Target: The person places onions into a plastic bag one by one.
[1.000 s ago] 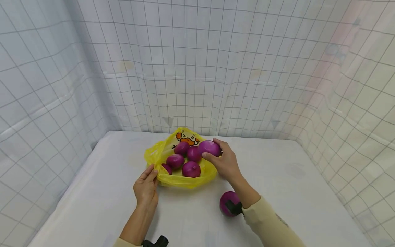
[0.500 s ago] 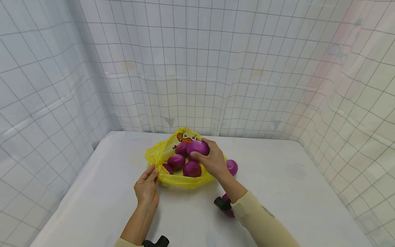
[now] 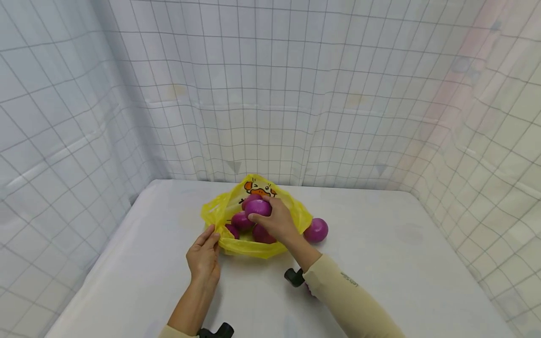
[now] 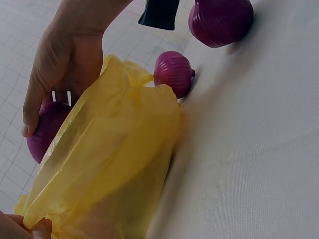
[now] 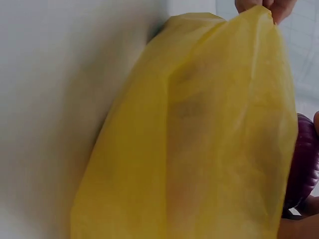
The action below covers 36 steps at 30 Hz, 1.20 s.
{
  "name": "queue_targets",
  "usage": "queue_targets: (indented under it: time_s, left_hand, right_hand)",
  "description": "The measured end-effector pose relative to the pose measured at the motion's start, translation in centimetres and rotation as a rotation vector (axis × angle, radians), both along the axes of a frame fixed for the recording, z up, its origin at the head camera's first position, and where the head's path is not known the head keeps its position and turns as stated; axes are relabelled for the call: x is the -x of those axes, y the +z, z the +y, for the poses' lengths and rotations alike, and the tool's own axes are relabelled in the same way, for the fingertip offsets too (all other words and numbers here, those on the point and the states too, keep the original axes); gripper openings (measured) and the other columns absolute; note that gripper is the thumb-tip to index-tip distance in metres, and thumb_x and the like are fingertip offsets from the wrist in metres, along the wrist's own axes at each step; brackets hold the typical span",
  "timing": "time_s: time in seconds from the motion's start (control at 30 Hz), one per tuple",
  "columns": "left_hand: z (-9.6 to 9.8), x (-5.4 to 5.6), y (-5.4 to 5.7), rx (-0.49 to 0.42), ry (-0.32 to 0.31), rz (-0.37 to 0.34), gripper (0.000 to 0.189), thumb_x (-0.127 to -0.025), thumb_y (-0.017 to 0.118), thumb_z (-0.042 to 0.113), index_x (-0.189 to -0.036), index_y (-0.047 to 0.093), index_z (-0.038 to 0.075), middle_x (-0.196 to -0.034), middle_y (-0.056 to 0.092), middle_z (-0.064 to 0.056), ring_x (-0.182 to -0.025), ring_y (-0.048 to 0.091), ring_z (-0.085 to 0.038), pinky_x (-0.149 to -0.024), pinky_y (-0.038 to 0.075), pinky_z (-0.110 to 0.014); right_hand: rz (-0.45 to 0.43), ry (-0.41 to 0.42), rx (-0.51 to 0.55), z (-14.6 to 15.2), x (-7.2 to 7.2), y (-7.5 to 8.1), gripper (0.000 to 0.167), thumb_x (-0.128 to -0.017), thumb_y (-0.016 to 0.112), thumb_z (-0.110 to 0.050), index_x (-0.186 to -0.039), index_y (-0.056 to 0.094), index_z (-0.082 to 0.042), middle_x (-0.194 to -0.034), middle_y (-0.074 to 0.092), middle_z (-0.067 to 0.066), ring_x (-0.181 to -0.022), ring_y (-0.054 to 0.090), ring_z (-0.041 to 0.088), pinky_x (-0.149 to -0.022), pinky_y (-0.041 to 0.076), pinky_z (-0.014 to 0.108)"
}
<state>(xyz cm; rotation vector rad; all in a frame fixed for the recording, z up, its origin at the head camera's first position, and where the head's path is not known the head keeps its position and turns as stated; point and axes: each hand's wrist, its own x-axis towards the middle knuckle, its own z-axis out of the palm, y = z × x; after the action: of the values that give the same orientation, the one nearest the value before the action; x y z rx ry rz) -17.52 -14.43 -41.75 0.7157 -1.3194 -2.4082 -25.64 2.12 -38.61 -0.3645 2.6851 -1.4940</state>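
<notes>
A thin yellow plastic bag (image 3: 249, 249) with a printed duck face lies on the table, its mouth spread wide. Several red onions (image 3: 242, 221) sit inside. My left hand (image 3: 204, 256) pinches the bag's rim at its near left corner. Over the bag's opening, my right hand (image 3: 276, 220) grips another red onion (image 3: 258, 208) between thumb and fingers. In the left wrist view this held onion (image 4: 47, 132) is beside the bag's edge, partly behind the plastic (image 4: 114, 149). The right wrist view is mostly filled by the yellow bag (image 5: 199, 124), with the held onion (image 5: 304, 162) at right.
A loose red onion (image 3: 317, 230) rests against the bag's right side. Another (image 4: 222, 20) lies nearer on the white tablecloth, mostly covered by the right sleeve in the head view. White gridded curtains (image 3: 270, 94) enclose the table at the back and sides.
My right hand has carried its onion leftward, from the bag's right edge to over the middle of the opening. The loose onion beside the bag has come into sight. My left hand keeps its pinch.
</notes>
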Motion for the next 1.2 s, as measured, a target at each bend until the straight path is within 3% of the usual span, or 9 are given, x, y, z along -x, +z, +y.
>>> queue_targets:
  time_s: [0.13,0.37,0.53,0.83,1.2]
  left_hand:
    - [0.0,0.0,0.0,-0.003,-0.003,0.004,0.043,-0.090,0.059,0.000,-0.132,0.052,0.001,-0.119,0.052,0.002,-0.116,0.053,-0.009,-0.097,0.047,-0.019]
    - [0.2,0.0,0.0,-0.005,0.007,0.003,0.042,-0.089,0.060,-0.001,-0.130,0.054,0.002,-0.117,0.056,0.004,-0.120,0.053,-0.011,-0.095,0.048,-0.019]
    - [0.2,-0.1,0.0,-0.005,0.013,0.001,0.040,-0.088,0.060,-0.002,-0.128,0.057,0.003,-0.114,0.057,0.005,-0.117,0.053,-0.009,-0.093,0.048,-0.017]
    - [0.0,-0.1,0.0,-0.005,0.021,0.003,0.040,-0.089,0.059,-0.002,-0.129,0.055,0.001,-0.115,0.055,0.004,-0.116,0.054,-0.009,-0.092,0.049,-0.015]
    - [0.1,-0.1,-0.1,-0.002,0.019,0.003,0.040,-0.089,0.059,-0.002,-0.129,0.055,0.001,-0.114,0.055,0.004,-0.109,0.056,-0.004,-0.088,0.050,-0.013]
  right_hand:
    - [-0.013,0.023,-0.035,-0.6,-0.2,-0.4,0.073,-0.080,0.073,-0.041,-0.140,0.042,-0.013,-0.134,0.049,0.010,-0.119,0.052,0.027,-0.099,0.049,0.047]
    - [0.011,0.037,-0.100,-1.1,-0.7,-1.0,0.072,-0.081,0.072,-0.041,-0.140,0.044,-0.011,-0.137,0.051,0.010,-0.123,0.051,0.026,-0.104,0.045,0.044]
    - [0.017,0.049,-0.091,-1.2,-1.0,-1.0,0.070,-0.082,0.072,-0.038,-0.140,0.045,-0.008,-0.137,0.052,0.012,-0.123,0.050,0.027,-0.107,0.043,0.041]
    - [0.100,0.038,-0.075,-0.7,-1.7,0.3,0.068,-0.081,0.072,-0.039,-0.137,0.048,-0.009,-0.135,0.051,0.012,-0.119,0.051,0.029,-0.105,0.044,0.042]
    - [0.068,-0.006,0.026,2.0,-2.4,1.8,0.068,-0.081,0.073,-0.037,-0.139,0.045,-0.012,-0.137,0.049,0.010,-0.127,0.048,0.030,-0.104,0.045,0.045]
